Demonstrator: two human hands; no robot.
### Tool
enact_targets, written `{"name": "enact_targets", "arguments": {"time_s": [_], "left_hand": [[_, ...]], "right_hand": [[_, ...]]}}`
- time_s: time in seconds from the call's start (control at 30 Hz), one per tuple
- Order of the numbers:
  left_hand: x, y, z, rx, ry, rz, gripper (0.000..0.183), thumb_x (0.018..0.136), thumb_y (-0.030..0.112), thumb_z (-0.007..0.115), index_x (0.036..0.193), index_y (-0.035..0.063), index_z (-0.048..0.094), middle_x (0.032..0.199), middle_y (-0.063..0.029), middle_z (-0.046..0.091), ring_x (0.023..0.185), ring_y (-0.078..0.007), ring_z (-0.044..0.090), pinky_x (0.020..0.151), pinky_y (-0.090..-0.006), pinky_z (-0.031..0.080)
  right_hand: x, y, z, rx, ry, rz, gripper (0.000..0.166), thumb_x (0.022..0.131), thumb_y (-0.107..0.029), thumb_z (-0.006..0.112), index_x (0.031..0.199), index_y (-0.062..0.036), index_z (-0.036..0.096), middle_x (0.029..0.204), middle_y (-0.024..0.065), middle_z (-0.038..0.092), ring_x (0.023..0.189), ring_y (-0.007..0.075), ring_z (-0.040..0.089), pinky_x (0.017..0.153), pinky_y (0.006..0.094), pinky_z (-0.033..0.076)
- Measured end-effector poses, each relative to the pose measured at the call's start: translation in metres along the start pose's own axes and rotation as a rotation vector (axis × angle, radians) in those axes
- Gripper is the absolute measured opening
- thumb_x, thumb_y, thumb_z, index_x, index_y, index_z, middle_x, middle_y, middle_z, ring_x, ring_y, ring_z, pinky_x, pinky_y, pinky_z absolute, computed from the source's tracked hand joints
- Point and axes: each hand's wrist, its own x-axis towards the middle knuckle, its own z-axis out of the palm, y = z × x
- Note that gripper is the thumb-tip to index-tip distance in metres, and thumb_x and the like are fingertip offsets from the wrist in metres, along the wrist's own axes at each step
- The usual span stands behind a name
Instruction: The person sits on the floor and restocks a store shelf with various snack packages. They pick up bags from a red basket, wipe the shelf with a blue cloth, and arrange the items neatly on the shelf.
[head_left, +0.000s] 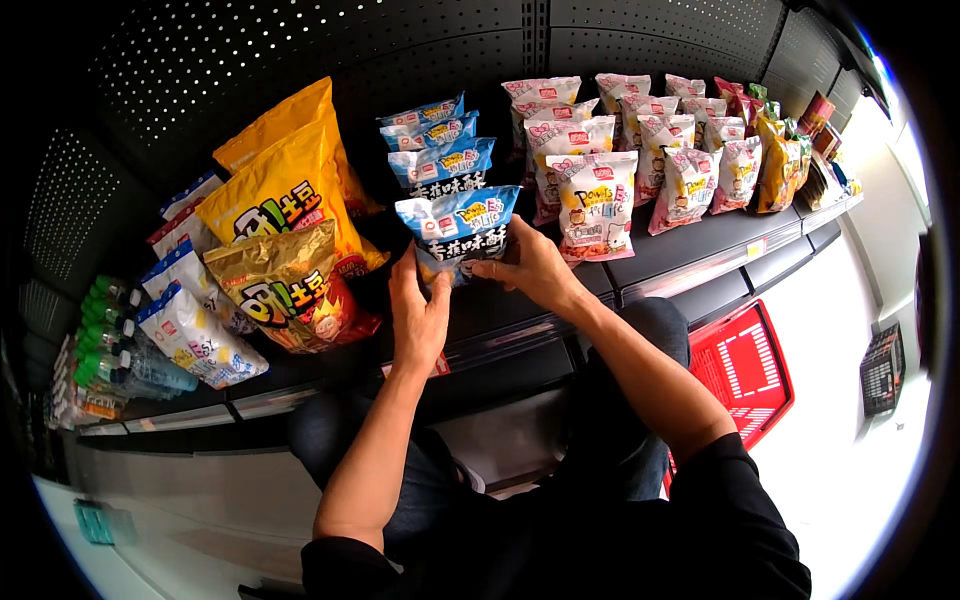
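Between my hands stands a blue and black snack bag (459, 232), the front one of a row on a dark store shelf. My left hand (420, 300) grips its lower left side, thumb across the front. On its lower right side my right hand (529, 262) holds on, with the thumb over the front and fingers behind. Right behind it, more blue bags (441, 163) of the same kind stand upright in line. To the right is a row of white and pink snack bags (598, 202). On the left, a gold snack bag (281, 289) leans before large yellow bags (274, 184).
White and blue bags (196, 337) and green-capped plastic bottles (139, 360) line the shelf's left part. A perforated black back panel (457, 45) rises behind. A red shopping basket (742, 367) sits on the floor by my right knee; a dark crate (882, 371) lies farther right.
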Motion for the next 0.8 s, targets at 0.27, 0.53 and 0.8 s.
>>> {"name": "enact_targets", "arguments": {"time_s": [0.27,0.53,0.8], "left_hand": [[0.013,-0.008,0.006,-0.151,-0.067,-0.127,0.056,0.095,0.006,0.062,0.147,-0.0002,0.041,0.135,-0.0234,0.054,0.122,-0.0339,0.058,0.102,-0.0408,0.047],[0.018,-0.013,0.011,-0.153,-0.064,-0.103,0.060,0.095,0.006,0.062,0.150,0.0006,0.038,0.139,-0.0237,0.053,0.126,-0.0342,0.056,0.105,-0.0411,0.045],[0.012,0.000,0.007,-0.212,-0.074,-0.100,0.063,0.095,0.007,0.063,0.151,-0.0002,0.035,0.146,-0.0232,0.046,0.129,-0.0338,0.052,0.106,-0.0408,0.046]], "right_hand": [[0.007,0.028,0.007,-0.053,0.138,-0.110,0.068,0.085,-0.024,0.083,0.137,0.0034,0.047,0.113,0.0170,0.066,0.069,0.0135,0.064,0.055,0.0285,0.054],[0.002,0.017,0.006,-0.005,0.128,-0.042,0.069,0.087,-0.025,0.081,0.139,0.0033,0.044,0.121,0.0204,0.065,0.072,0.0146,0.066,0.056,0.0292,0.057],[-0.005,0.021,0.004,0.008,0.156,-0.047,0.070,0.085,-0.022,0.082,0.139,0.0028,0.046,0.119,0.0263,0.064,0.077,0.0197,0.068,0.057,0.0314,0.056]]}}
